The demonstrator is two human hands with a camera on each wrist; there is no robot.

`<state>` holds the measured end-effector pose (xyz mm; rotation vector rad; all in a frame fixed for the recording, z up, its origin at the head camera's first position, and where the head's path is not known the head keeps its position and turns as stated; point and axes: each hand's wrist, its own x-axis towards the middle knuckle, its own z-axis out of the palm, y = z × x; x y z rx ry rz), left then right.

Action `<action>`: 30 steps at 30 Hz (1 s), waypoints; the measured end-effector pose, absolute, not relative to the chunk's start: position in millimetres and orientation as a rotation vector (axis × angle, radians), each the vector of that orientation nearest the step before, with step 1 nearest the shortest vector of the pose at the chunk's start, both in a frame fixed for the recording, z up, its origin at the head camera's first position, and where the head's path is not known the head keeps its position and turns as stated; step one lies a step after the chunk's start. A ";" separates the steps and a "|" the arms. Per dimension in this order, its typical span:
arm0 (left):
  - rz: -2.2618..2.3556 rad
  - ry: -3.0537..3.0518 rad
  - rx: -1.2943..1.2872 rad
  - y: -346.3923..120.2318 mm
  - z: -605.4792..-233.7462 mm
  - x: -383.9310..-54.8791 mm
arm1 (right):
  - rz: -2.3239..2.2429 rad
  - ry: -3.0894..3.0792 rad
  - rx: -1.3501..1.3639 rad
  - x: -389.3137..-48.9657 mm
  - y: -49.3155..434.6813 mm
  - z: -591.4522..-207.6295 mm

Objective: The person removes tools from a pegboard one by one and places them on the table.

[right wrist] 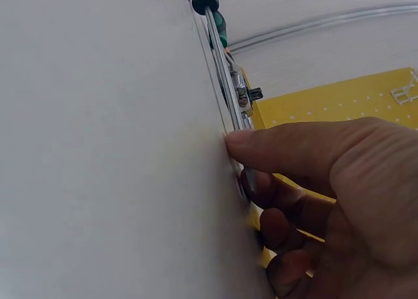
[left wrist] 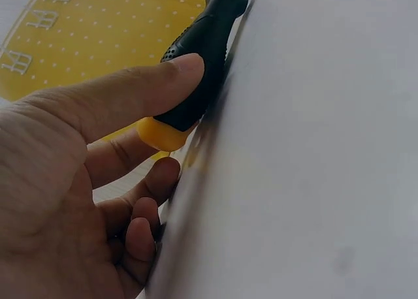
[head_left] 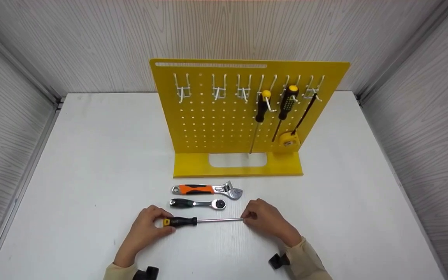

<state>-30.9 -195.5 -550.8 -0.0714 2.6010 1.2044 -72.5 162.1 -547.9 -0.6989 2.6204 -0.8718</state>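
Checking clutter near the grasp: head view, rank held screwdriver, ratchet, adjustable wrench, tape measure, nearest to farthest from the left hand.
1. Held screwdriver: handle end pinched by the left hand.
2. Ratchet: just beyond the screwdriver.
3. Adjustable wrench: just beyond the ratchet.
4. Tape measure: hanging at the pegboard's right side.

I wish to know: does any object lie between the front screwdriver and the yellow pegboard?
Yes. Two tools lie between them: the ratchet, just beyond the screwdriver, and the adjustable wrench, nearer the pegboard. Lifting the screwdriver over both would probably clear them.
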 end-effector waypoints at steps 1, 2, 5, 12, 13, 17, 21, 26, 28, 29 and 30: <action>1.201 2.599 -0.072 -195.5 -550.7 -31.0 | -0.869 2.620 -0.698 -72.5 162.2 -547.9; 1.196 2.598 -0.073 -195.5 -550.4 -31.0 | -0.866 2.621 -0.704 -72.5 162.3 -547.8; 1.184 2.597 -0.074 -196.0 -549.8 -31.0 | -0.868 2.620 -0.714 -72.7 162.8 -547.7; 1.193 2.595 -0.039 -197.2 -547.5 -30.6 | -0.892 2.597 -0.686 -72.5 164.1 -546.4; 1.193 2.594 -0.036 -197.3 -547.2 -30.4 | -0.890 2.593 -0.678 -72.4 164.1 -546.1; 1.187 2.593 -0.040 -197.8 -548.0 -30.5 | -0.890 2.588 -0.682 -72.7 164.3 -546.1; 1.188 2.586 -0.041 -198.6 -549.9 -31.5 | -0.892 2.593 -0.700 -72.7 164.5 -545.7; 1.194 2.592 -0.024 -199.6 -550.2 -31.3 | -0.901 2.584 -0.704 -73.2 165.2 -546.2; 1.201 2.597 -0.020 -199.7 -549.8 -31.0 | -0.909 2.583 -0.703 -73.7 165.9 -547.2; 1.208 2.598 -0.021 -199.8 -549.6 -30.9 | -0.914 2.583 -0.700 -73.9 166.3 -547.8; 1.215 2.599 -0.023 -199.8 -549.5 -30.7 | -0.921 2.585 -0.701 -74.3 166.7 -548.2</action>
